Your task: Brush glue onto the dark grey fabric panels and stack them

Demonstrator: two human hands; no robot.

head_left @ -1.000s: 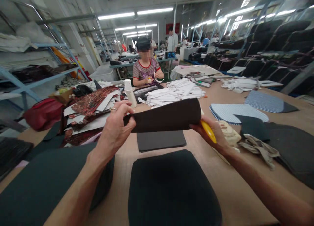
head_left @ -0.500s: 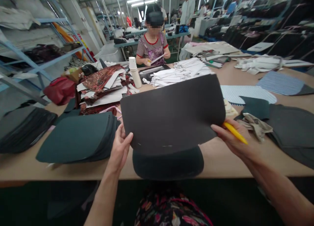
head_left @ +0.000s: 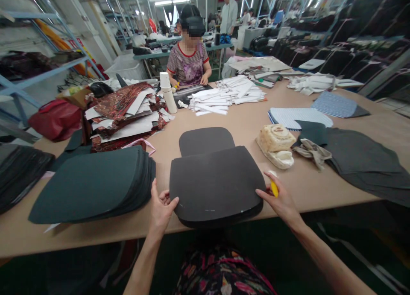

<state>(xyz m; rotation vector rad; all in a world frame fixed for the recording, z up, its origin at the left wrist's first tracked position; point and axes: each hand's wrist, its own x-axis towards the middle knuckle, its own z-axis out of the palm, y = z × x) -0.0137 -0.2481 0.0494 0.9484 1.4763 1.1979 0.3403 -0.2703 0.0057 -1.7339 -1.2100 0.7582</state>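
Note:
A dark grey sheet panel (head_left: 214, 179) with rounded corners lies over a short pile of similar pieces at the table's front edge. On its left edge my left hand (head_left: 162, 207) pinches the sheet, thumb on top. My right hand (head_left: 282, 199) grips the right edge between thumb and fingers, and a short yellow tool (head_left: 274, 188) is tucked in the same hand; its kind is unclear. Beyond the panel, another dark rounded piece (head_left: 206, 139) lies flat, partly covered. Left of my left hand stands a thick stack of dark green panels (head_left: 89, 184).
Red-patterned scraps (head_left: 121, 111) and a cream bottle (head_left: 168, 96) stand at back left. White strips (head_left: 227, 94) lie in front of a person (head_left: 188, 60) seated across the table (head_left: 224, 120). A yellowish block (head_left: 276, 138), a crumpled cloth (head_left: 312, 152) and dark pieces (head_left: 361, 162) lie right.
Both hands have lowered the raised dark grey panel onto the pile. The rounded piece behind it and the yellowish block now show fully or mostly. The view has shifted slightly right.

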